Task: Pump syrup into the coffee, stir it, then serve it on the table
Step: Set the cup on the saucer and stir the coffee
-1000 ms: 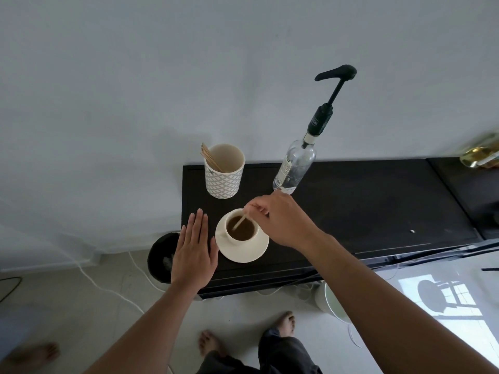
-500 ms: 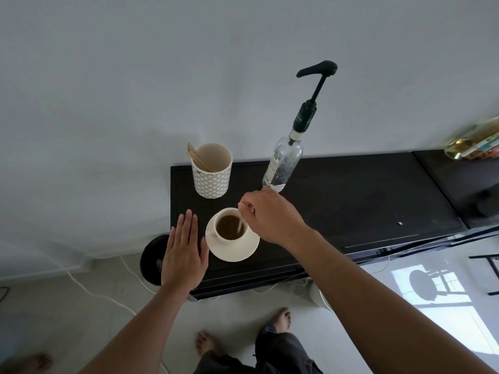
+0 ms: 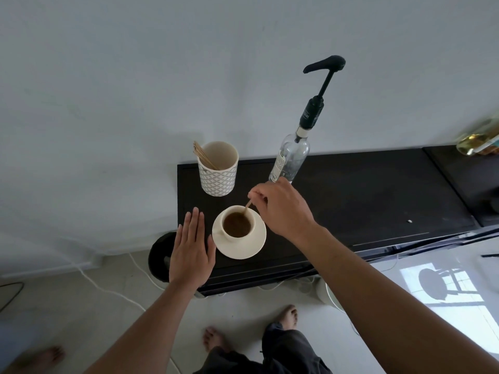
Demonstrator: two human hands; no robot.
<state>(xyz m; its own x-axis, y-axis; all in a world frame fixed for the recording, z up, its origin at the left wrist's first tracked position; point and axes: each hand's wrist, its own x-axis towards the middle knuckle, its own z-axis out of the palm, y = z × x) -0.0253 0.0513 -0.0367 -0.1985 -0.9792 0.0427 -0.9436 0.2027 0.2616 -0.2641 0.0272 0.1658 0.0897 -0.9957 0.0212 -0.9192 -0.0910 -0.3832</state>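
A cream cup of coffee (image 3: 237, 224) stands on a cream saucer (image 3: 252, 247) near the left end of a black table (image 3: 364, 201). My right hand (image 3: 283, 209) pinches a thin wooden stir stick (image 3: 247, 205) whose lower end dips into the coffee at the cup's far side. My left hand (image 3: 191, 249) lies flat and open on the table just left of the saucer, its thumb near the rim. Behind my right hand rises a clear syrup bottle (image 3: 293, 157) with a tall black pump (image 3: 324, 66).
A patterned cup (image 3: 218, 175) holding several wooden sticks stands at the table's back left corner. A gold-tinted bottle (image 3: 478, 140) lies at the far right edge. Below are a round black object (image 3: 158, 255), white cables on the floor and bare feet.
The stir stick has moved round inside the cup, from its right side to its far side. My left hand stays flat beside the saucer. The view has shifted slightly.
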